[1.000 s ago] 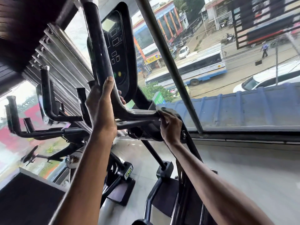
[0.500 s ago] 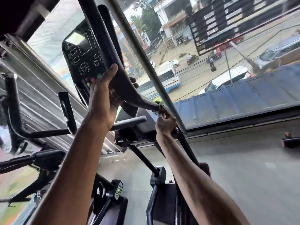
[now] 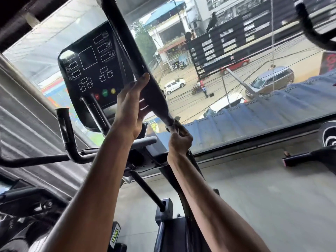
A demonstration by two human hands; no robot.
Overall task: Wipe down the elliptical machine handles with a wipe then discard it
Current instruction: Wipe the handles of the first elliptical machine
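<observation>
Head view: my left hand (image 3: 130,108) is gripping the black handle (image 3: 125,42) just right of the console (image 3: 89,70). My right hand (image 3: 179,140) is pinching the pale wipe (image 3: 170,124) around the handle's lower end. I'm judging the wipe limp and light, best bunched in the fingers, and the handle rigid. Well below the console, a green label (image 3: 115,233) seems to be reading "iron".

elliptical handle (image 3: 127,51): thick black padded bar, slanted from top centre down to the right, narrowing at its lower end. left grip (image 3: 129,108) wraps it mid-length. wipe (image 3: 170,124): small whitish wad, mostly hidden, pinched by right grip (image 3: 180,140) against that narrow lower end.
</observation>
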